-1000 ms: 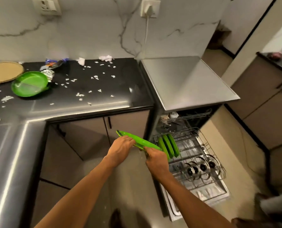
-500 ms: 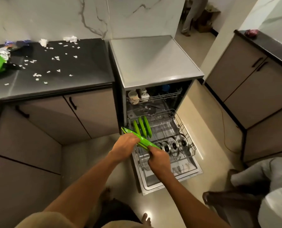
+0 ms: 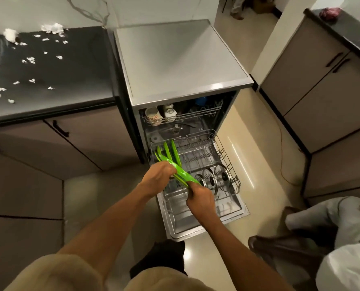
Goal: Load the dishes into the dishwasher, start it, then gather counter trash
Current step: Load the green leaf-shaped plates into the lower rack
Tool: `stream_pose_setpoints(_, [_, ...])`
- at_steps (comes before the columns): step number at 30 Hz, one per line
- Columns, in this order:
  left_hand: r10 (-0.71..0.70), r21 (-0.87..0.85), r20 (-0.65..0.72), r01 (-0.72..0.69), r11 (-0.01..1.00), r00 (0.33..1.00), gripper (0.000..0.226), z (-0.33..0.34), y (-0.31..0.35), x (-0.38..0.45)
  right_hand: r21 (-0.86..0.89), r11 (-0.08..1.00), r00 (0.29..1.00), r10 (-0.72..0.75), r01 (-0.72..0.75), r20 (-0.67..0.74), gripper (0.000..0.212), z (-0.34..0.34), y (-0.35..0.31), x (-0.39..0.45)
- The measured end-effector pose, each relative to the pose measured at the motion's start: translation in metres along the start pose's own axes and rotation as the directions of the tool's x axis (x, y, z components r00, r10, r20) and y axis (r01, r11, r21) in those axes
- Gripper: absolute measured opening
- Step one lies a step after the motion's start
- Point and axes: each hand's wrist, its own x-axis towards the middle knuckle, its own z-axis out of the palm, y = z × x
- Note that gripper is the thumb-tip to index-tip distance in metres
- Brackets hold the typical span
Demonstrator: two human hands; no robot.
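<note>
Dishwasher (image 3: pixel 183 66) open, bottom rack (image 3: pixel 227 162) pulled out. Green plates (image 3: pixel 180 171) held flat-ish above rack's front-left, long axis running back-left to front-right. Left hand (image 3: pixel 158 175) fingers curled over the stack's near edge; right hand (image 3: pixel 200 199) pinches front-right end, both arms stretched fwd.

seated person (image 3: pixel 343 238) cut off right

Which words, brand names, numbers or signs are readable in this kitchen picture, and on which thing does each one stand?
None can be read.
Cup in the dishwasher's upper rack: a coloured pattern, too blurred to tell whether it holds letters.
Dishwasher top and open door: no label or brand shows.
Green plates in the hands: plain.
</note>
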Motion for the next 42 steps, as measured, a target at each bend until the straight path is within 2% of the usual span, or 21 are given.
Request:
stream_pose_setpoints(5, [-0.045, -0.028, 0.088, 0.047, 0.998, 0.995, 0.029, 0.022, -0.015, 0.050, -0.058, 0.997, 0.994, 0.056, -0.051, 0.090, 0.029, -0.002, 0.028, 0.048])
stream_pose_setpoints(10, [-0.058, -0.078, 0.081, 0.064, 0.995, 0.995, 0.045, 0.051, -0.036, 0.094, -0.047, 0.995, 0.994, 0.092, -0.089, 0.065, 0.027, 0.010, 0.055, 0.102])
stream_pose_setpoints(14, [-0.181, -0.069, 0.075, 0.186, 0.980, 0.981, 0.073, 0.082, -0.050, 0.121, 0.011, 0.983, 0.982, 0.183, -0.184, 0.045, 0.017, 0.032, 0.080, 0.143])
stream_pose_setpoints(17, [-0.290, -0.085, 0.136, 0.303, 0.949, 0.947, 0.088, 0.115, -0.060, 0.142, 0.072, 0.962, 0.964, 0.258, -0.262, 0.058, 0.017, 0.051, 0.100, 0.174])
stream_pose_setpoints(21, [-0.426, -0.055, 0.307, 0.462, 0.885, 0.851, 0.092, 0.170, -0.077, 0.166, 0.149, 0.915, 0.924, 0.357, -0.376, 0.137, 0.016, 0.089, 0.129, 0.212])
stream_pose_setpoints(24, [-0.476, -0.011, 0.406, 0.525, 0.851, 0.780, 0.093, 0.209, -0.090, 0.172, 0.175, 0.865, 0.875, 0.432, -0.471, 0.219, 0.018, 0.119, 0.151, 0.238])
stream_pose_setpoints(28, [-0.511, 0.022, 0.509, 0.583, 0.812, 0.692, 0.096, 0.259, -0.103, 0.176, 0.212, 0.847, 0.868, 0.443, -0.487, 0.223, 0.020, 0.160, 0.180, 0.260])
stream_pose_setpoints(33, [-0.513, 0.019, 0.540, 0.599, 0.800, 0.667, 0.097, 0.309, -0.117, 0.189, 0.243, 0.835, 0.862, 0.437, -0.495, 0.256, 0.016, 0.200, 0.207, 0.275])
stream_pose_setpoints(37, [-0.510, 0.034, 0.529, 0.584, 0.811, 0.678, 0.099, 0.333, -0.124, 0.192, 0.282, 0.828, 0.868, 0.415, -0.484, 0.273, 0.021, 0.230, 0.220, 0.284])
stream_pose_setpoints(42, [-0.531, 0.028, 0.493, 0.598, 0.801, 0.689, 0.101, 0.352, -0.133, 0.190, 0.293, 0.829, 0.872, 0.403, -0.477, 0.280, 0.017, 0.262, 0.226, 0.299])
